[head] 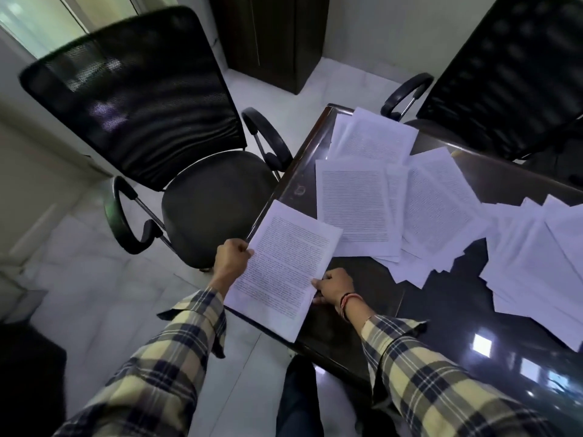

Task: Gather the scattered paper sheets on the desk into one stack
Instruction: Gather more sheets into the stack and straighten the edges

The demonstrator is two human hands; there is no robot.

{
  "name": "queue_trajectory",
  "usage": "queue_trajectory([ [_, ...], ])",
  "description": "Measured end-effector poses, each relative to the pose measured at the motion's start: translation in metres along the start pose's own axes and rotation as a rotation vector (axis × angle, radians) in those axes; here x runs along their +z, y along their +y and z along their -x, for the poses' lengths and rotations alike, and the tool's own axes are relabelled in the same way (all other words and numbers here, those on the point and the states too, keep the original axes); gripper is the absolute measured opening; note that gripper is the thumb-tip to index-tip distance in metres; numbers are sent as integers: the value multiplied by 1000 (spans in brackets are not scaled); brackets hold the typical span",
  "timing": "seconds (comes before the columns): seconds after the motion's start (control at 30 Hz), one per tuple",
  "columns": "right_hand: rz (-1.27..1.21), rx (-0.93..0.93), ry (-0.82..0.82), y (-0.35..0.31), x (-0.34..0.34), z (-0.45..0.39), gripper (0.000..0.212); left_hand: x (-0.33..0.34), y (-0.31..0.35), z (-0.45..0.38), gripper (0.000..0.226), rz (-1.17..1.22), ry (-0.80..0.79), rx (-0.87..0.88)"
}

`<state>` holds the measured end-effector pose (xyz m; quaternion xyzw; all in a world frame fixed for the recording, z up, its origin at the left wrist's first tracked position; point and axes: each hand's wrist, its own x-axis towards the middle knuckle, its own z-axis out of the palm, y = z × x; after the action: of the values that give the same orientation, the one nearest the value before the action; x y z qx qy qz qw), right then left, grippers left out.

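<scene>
Head view: both hands hold one printed sheet point(282, 266) over the near-left edge of the dark glossy worktop point(441, 310). Left hand point(232, 259) grips its left edge, fingers curled round it; right hand point(335, 286) pinches the right edge low down. Part of the sheet overhangs the worktop edge, toward the floor. Rest of the paper is unstacked: two overlapping sheets at the far corner point(375, 137), an overlapping spread mid-worktop point(394, 209), a bigger fan at right point(536, 263) running out of frame. Office chair point(176, 171) sits left of the worktop, another point(504, 74) at the far side. Judgement: early in the job, most sheets left to collect. Risks: glossy top is slick, so dragging one sheet likely shoves its neighbours, and the far-corner pair lie close to the edge and could slide off. The held sheet is only pinched at its edges, so it could sag or slip while one hand reaches for more.
</scene>
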<state>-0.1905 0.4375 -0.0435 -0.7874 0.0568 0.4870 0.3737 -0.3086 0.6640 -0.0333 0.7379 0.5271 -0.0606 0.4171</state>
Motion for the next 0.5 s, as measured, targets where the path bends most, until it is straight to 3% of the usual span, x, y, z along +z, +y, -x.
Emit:
queue_trajectory([
  [0.17,-17,89,59,8,-2,-1,23,5,-6,-4,10,-114,45,48],
  [0.4,-135,32,76,18,-30,20,29,26,29,13,29,-226,164,221],
  [0.5,-202,2,97,27,-62,35,27,64,67,36,25,-123,75,323],
])
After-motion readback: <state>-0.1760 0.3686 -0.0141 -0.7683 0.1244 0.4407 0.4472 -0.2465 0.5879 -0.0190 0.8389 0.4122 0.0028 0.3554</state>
